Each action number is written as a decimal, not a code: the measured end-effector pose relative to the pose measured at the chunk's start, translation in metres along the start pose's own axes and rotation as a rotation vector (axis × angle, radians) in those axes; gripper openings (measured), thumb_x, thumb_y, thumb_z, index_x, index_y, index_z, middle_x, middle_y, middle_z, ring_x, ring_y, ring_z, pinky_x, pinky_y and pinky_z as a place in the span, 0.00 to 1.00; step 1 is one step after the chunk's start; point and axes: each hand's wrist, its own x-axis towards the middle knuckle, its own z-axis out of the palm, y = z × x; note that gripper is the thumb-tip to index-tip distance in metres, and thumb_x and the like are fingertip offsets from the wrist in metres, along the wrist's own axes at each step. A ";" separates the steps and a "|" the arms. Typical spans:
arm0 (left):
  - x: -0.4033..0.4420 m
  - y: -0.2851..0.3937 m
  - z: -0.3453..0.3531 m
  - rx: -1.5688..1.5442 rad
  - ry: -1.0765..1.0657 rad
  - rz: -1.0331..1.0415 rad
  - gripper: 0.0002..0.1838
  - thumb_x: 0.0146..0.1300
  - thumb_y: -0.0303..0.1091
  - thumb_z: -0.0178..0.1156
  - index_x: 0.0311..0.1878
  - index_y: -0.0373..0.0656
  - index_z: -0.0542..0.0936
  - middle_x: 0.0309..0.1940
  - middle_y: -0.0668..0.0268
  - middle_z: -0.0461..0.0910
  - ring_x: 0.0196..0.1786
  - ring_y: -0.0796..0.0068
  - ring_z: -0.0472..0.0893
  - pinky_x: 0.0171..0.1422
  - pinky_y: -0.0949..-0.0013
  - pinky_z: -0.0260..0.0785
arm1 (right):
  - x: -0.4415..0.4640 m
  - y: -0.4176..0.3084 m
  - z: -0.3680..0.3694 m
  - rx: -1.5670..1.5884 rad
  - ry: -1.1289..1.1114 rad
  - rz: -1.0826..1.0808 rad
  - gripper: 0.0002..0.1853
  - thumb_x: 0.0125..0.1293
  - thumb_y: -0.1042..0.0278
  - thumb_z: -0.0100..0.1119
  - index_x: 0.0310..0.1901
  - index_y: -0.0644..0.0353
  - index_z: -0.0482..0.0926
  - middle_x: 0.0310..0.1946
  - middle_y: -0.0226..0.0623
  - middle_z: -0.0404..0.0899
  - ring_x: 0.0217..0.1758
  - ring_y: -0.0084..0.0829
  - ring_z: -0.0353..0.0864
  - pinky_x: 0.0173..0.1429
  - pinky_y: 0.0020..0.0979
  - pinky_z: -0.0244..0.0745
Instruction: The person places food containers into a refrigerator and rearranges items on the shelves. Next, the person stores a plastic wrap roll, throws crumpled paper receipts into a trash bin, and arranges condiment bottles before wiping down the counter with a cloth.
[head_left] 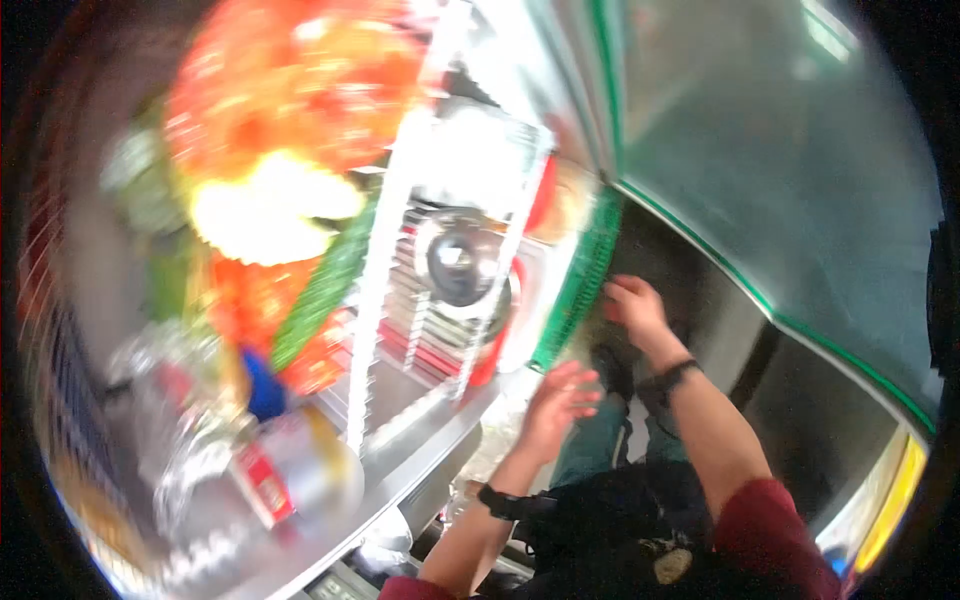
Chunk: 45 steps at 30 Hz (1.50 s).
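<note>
My left hand (562, 408) is in the air beside the front edge of a lit fridge-like cabinet, its fingers apart and nothing in them. My right hand (638, 308) hangs farther right, fingers loosely bent and apart, also holding nothing. Between and above the hands runs a green strip with dark lettering (585, 275) along the cabinet's edge. Nearest my left hand inside is a round metal lid or pot (462, 257) on a wire shelf. The picture is blurred by motion.
A glass door (770, 170) with green trim stands open on the right. Inside the cabinet are a shiny bag of orange-red contents (290, 90), a long green vegetable (325, 290), crumpled clear plastic (180, 400) and a pale container with a red label (315, 470). White wire racks (380, 270) cross the middle.
</note>
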 end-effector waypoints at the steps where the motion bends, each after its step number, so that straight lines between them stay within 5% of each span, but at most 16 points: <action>1: -0.004 0.005 0.005 0.017 0.008 -0.002 0.25 0.68 0.42 0.50 0.65 0.44 0.63 0.57 0.56 0.73 0.51 0.64 0.78 0.52 0.63 0.72 | -0.009 0.006 -0.023 0.024 0.072 -0.003 0.19 0.61 0.66 0.59 0.52 0.63 0.72 0.36 0.35 0.78 0.32 0.29 0.79 0.35 0.33 0.77; 6: -0.037 0.027 0.035 0.190 -0.038 -0.017 0.24 0.69 0.40 0.51 0.65 0.43 0.64 0.56 0.59 0.73 0.50 0.69 0.77 0.52 0.66 0.71 | -0.095 -0.007 -0.128 0.214 0.254 -0.012 0.16 0.62 0.73 0.53 0.51 0.62 0.69 0.32 0.36 0.76 0.29 0.29 0.76 0.32 0.28 0.73; 12: -0.067 0.032 0.036 0.973 -0.171 0.235 0.26 0.65 0.39 0.57 0.62 0.39 0.66 0.52 0.60 0.76 0.49 0.71 0.79 0.52 0.67 0.72 | -0.211 -0.029 -0.203 0.393 0.348 -0.228 0.14 0.63 0.75 0.50 0.50 0.64 0.68 0.32 0.36 0.75 0.28 0.26 0.74 0.32 0.28 0.71; 14: -0.077 0.030 0.027 1.083 -0.185 0.400 0.26 0.62 0.44 0.59 0.60 0.41 0.69 0.47 0.58 0.80 0.44 0.64 0.83 0.49 0.64 0.74 | -0.252 -0.038 -0.204 0.381 0.387 -0.289 0.12 0.62 0.76 0.50 0.48 0.65 0.69 0.32 0.38 0.77 0.28 0.26 0.75 0.30 0.26 0.71; 25: -0.146 0.070 -0.012 1.236 -0.080 0.365 0.25 0.62 0.44 0.58 0.59 0.40 0.71 0.48 0.61 0.80 0.48 0.64 0.80 0.53 0.65 0.70 | -0.346 -0.084 -0.170 0.213 0.346 -0.496 0.08 0.64 0.73 0.53 0.44 0.60 0.75 0.32 0.34 0.80 0.31 0.23 0.78 0.33 0.25 0.72; 28: -0.156 0.069 -0.028 1.237 -0.037 0.372 0.26 0.62 0.44 0.57 0.60 0.40 0.70 0.49 0.61 0.80 0.48 0.62 0.80 0.53 0.65 0.70 | -0.339 -0.120 -0.120 -0.130 0.215 -0.538 0.12 0.61 0.76 0.58 0.47 0.58 0.75 0.31 0.27 0.79 0.32 0.20 0.76 0.33 0.21 0.67; 32: -0.159 0.072 -0.044 1.146 0.032 0.382 0.25 0.62 0.43 0.58 0.59 0.39 0.71 0.48 0.58 0.80 0.48 0.63 0.81 0.53 0.65 0.71 | -0.323 -0.192 -0.003 -0.526 -0.183 -0.944 0.18 0.61 0.78 0.58 0.53 0.59 0.72 0.32 0.27 0.79 0.36 0.16 0.75 0.42 0.22 0.73; 34: -0.163 0.071 -0.049 1.135 0.086 0.415 0.25 0.62 0.44 0.58 0.58 0.41 0.72 0.47 0.57 0.81 0.47 0.61 0.81 0.52 0.63 0.71 | -0.325 -0.234 0.064 -0.847 -0.240 -1.150 0.26 0.54 0.75 0.61 0.57 0.59 0.69 0.34 0.39 0.78 0.37 0.36 0.79 0.44 0.34 0.75; 38: -0.173 0.065 -0.059 0.998 0.174 0.487 0.23 0.62 0.44 0.58 0.56 0.43 0.73 0.45 0.55 0.81 0.44 0.58 0.83 0.50 0.62 0.73 | -0.325 -0.304 0.169 -1.056 -0.184 -1.624 0.31 0.49 0.72 0.65 0.58 0.60 0.68 0.50 0.52 0.70 0.55 0.51 0.70 0.58 0.43 0.69; 42: -0.173 0.035 -0.080 0.722 0.167 0.530 0.22 0.62 0.41 0.59 0.56 0.40 0.73 0.44 0.57 0.81 0.41 0.66 0.83 0.48 0.67 0.72 | -0.264 -0.373 0.240 -1.030 0.075 -1.886 0.25 0.50 0.63 0.63 0.51 0.64 0.74 0.46 0.56 0.73 0.54 0.51 0.71 0.59 0.43 0.69; 45: -0.197 0.032 -0.061 0.650 0.351 0.370 0.21 0.63 0.40 0.59 0.55 0.40 0.73 0.43 0.61 0.81 0.40 0.74 0.80 0.48 0.71 0.71 | -0.241 -0.421 0.271 -1.415 0.121 -1.587 0.16 0.55 0.61 0.55 0.38 0.63 0.83 0.39 0.51 0.80 0.50 0.50 0.76 0.59 0.44 0.69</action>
